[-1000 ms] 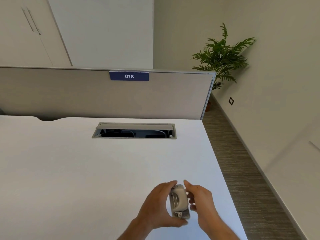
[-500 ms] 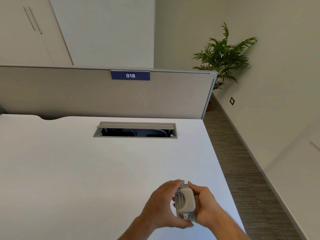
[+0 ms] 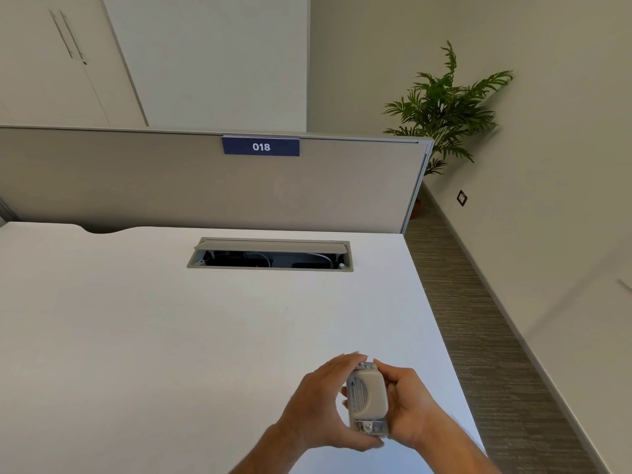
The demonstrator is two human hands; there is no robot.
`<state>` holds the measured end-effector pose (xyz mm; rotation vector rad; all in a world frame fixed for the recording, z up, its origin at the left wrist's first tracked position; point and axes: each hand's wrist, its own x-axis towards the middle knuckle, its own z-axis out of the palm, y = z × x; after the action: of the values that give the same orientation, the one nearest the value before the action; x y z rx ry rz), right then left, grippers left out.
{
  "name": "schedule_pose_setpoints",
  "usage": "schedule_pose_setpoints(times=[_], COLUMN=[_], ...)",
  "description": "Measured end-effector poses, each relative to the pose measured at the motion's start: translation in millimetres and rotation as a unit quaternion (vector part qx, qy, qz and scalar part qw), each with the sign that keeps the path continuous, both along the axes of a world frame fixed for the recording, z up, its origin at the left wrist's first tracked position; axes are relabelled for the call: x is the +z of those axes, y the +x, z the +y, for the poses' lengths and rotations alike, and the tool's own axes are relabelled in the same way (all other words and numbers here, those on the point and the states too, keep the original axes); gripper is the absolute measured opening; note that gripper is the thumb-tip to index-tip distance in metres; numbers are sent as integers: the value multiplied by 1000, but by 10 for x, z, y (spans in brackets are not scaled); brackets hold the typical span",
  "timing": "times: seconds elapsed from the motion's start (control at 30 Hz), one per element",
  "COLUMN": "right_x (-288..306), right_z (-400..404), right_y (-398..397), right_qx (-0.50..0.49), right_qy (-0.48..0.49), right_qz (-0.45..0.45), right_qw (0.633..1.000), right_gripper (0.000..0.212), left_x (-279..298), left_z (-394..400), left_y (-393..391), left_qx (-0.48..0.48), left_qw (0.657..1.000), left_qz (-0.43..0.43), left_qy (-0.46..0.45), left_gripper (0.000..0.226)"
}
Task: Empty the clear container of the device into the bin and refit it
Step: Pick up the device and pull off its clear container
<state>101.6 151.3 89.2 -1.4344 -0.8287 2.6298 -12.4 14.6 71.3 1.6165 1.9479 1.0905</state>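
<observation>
A small grey device with a ribbed round face and a clear part at its near end is held upright just above the white desk, near the front right. My left hand wraps its left side, thumb under the near end. My right hand closes around its right side. The clear container is mostly hidden by my fingers. No bin is in view.
A cable hatch lies open in the desk's far middle. A grey partition with a blue "018" label stands behind it. The desk's right edge drops to striped carpet. A potted plant stands in the corner.
My right hand has closed from loosely touching the device to gripping its right side. Both hands and the device have shifted slightly right.
</observation>
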Motion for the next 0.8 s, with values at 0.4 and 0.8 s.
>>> schedule_pose_setpoints(times=[0.4,0.8], right_x=[-40,-43], right_z=[-273,-440], right_y=[-30,52], right_qx=[-48,-137], right_qy=[7,27], right_qz=[91,140], right_qw=[995,980], right_gripper=[59,41], left_x=[49,225], left_z=[84,112], left_y=[-2,-177], left_qx=[99,186], left_qw=[993,980], left_qz=[-35,-32], left_qy=[51,67], left_gripper=[103,106])
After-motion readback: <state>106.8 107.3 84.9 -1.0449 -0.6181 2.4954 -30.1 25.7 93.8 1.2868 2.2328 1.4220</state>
